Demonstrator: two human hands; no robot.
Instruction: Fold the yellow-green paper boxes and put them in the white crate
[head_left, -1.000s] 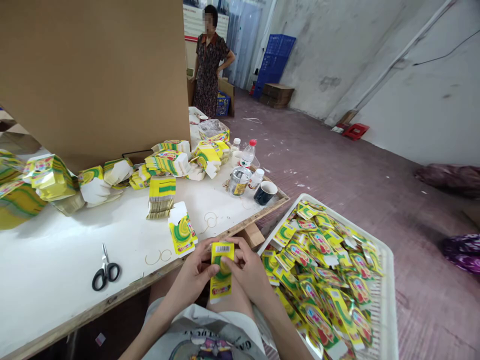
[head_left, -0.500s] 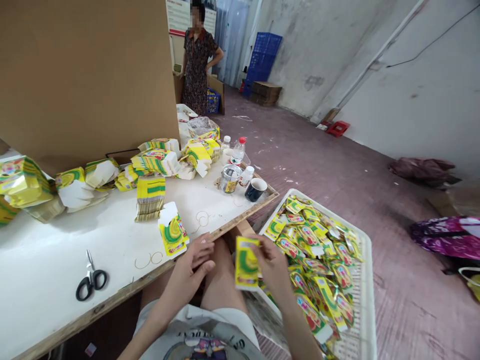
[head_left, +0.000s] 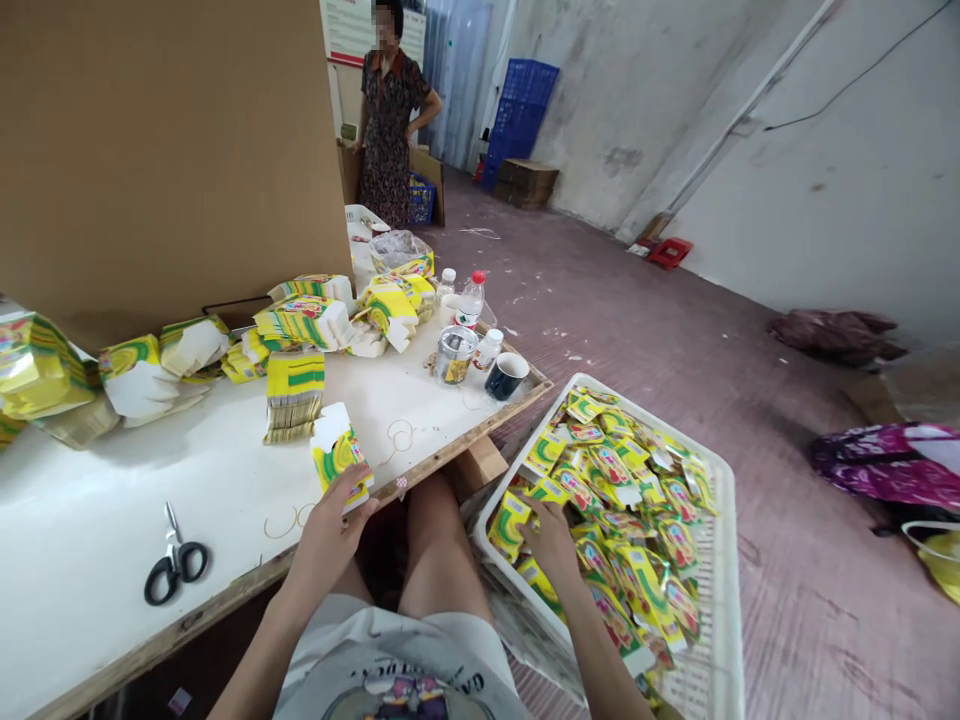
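My left hand (head_left: 326, 535) reaches to the table's front edge, its fingers and thumb closed on a yellow-green flat carton (head_left: 339, 458) lying there. My right hand (head_left: 553, 540) lies palm down inside the white tray (head_left: 716, 610), fingers spread. Its fingertips touch a folded yellow box (head_left: 508, 521) at the tray's near left corner. The tray is full of yellow, green and red boxes (head_left: 637, 500). My bare knees sit between table and tray.
The white table (head_left: 112, 500) carries scissors (head_left: 174, 560), rubber bands (head_left: 401, 435), a stack of flat cartons (head_left: 294, 392), heaps of cartons, bottles, a jar and a dark mug (head_left: 506, 375). A big cardboard sheet (head_left: 172, 150) stands behind. A person (head_left: 390, 110) stands far off.
Both hands held one yellow box over my lap. The right hand then carried it right into the tray and set it down, while the left hand moved up to the carton on the table edge.
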